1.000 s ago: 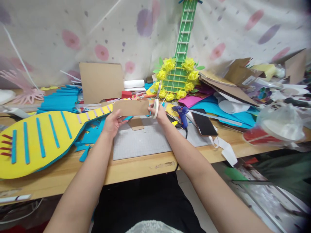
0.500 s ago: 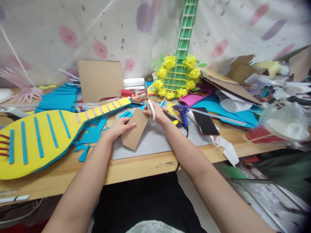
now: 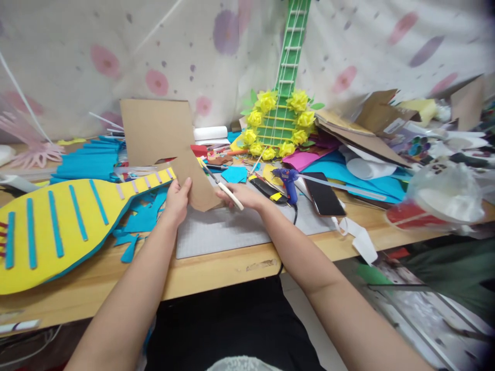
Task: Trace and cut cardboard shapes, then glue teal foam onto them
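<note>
In the head view, the cardboard piece is plain brown, flat and angular, with straight edges and a lower end that narrows to a blunt corner. It is held up at a tilt above the grey cutting mat, its top overlapping a larger brown sheet behind it. The left hand pinches it by its left edge, thumb on the near face, so the piece lies just to the right of that hand, near the neck end of the yellow guitar shape. The right hand grasps the white-handled scissors, blades slanting up and left beside the cardboard's right edge; whether its fingertips also touch the lower right corner, I cannot tell
</note>
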{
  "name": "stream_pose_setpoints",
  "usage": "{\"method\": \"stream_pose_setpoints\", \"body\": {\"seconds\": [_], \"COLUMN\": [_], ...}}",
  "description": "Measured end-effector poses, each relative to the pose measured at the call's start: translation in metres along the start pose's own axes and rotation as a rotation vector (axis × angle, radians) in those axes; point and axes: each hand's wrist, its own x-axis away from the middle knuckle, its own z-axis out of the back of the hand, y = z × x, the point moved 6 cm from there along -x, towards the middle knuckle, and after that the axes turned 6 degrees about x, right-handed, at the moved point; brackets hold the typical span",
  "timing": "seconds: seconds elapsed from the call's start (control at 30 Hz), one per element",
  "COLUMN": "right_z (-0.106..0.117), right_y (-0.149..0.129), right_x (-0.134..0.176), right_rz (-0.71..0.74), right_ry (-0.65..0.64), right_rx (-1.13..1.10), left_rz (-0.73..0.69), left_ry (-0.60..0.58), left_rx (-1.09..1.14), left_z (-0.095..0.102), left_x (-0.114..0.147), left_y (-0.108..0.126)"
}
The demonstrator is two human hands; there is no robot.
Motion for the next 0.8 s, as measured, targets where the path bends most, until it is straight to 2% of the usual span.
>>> {"method": "stream_pose_setpoints", "body": {"seconds": [0.17, 0.33, 0.57, 0.8], "right_z": [-0.005, -0.004, 0.004, 0.004], "right_y": [-0.015, -0.012, 0.003, 0.008], "right_x": [0.004, 0.001, -0.005, -0.006], "right_rz": [-0.016, -0.024, -0.093, -0.111], "right_ry": [-0.106, -0.178, -0.078, -0.054], "right_rx": [-0.018, -0.075, -0.031, -0.022], "left_rz": [-0.036, -0.002, 0.061, 0.133], "left_ry": [0.014, 0.051, 0.107, 0.155], "left_rx": [-0.016, -0.02, 0.025, 0.121], "left_z": [-0.001, 0.001, -0.006, -0.014], "left_x": [0.001, 0.002, 0.011, 0.018], "left_y": [-0.006, -0.017, -0.019, -0.016]}}
